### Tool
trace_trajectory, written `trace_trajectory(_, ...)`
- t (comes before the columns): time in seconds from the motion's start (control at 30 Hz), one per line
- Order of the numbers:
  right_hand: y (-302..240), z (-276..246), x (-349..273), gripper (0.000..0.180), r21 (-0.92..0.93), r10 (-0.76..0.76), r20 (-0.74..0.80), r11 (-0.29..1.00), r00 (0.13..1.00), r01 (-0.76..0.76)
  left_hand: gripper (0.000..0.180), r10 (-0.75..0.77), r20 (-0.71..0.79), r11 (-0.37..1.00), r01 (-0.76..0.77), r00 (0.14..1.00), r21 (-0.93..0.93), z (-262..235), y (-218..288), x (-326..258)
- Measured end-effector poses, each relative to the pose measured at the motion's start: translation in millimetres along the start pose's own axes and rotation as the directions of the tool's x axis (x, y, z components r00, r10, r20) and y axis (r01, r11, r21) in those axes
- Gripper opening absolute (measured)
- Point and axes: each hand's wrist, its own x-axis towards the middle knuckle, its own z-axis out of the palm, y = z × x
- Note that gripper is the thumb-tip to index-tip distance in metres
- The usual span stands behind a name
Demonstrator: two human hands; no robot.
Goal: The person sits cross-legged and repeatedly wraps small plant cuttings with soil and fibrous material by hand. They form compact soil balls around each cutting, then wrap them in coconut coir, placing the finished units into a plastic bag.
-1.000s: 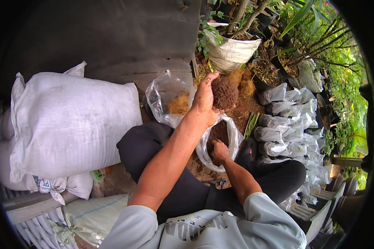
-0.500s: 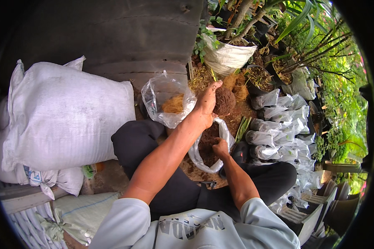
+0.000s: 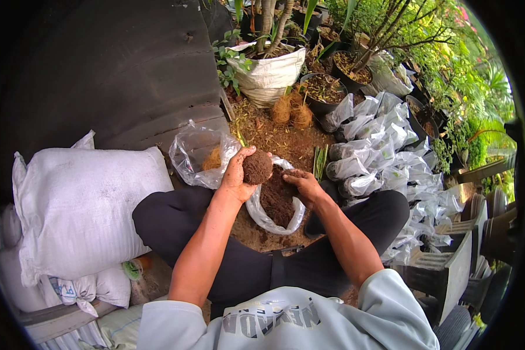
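Observation:
My left hand (image 3: 237, 172) holds a round brown ball of coconut fibre (image 3: 257, 167) just above the left rim of a clear plastic bag (image 3: 272, 221). The bag sits between my crossed legs and is partly filled with dark soil (image 3: 277, 200). My right hand (image 3: 305, 186) rests on the bag's right edge, its fingers on the soil and the plastic. I cannot tell whether it grips the rim.
A second clear bag (image 3: 195, 154) with brown fibre lies behind my left hand. A big white sack (image 3: 84, 210) stands at the left. Several filled plastic bags (image 3: 379, 151) are stacked at the right, with potted plants (image 3: 268, 73) and loose fibre balls (image 3: 291, 112) behind.
My left hand has come down and nearer with the fibre ball, from over the far soil heap to the bag's rim. My right hand stays at the bag.

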Motion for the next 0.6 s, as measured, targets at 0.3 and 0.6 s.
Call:
trace_trajectory(0.3, 19, 35, -19, 0.025, 0.04, -0.403, -0.271, 0.903, 0.874, 0.428, 0.031, -0.001, -0.135, 0.998, -0.008, 0.991, -0.066, -14, -108, 4)
trace_trajectory(0.6, 30, 49, -25, 0.029, -0.421, -0.659, -0.183, 0.723, 0.73, 0.547, 0.028, -0.066, -0.153, 0.997, 0.059, 0.986, -0.052, -12, -110, 15)
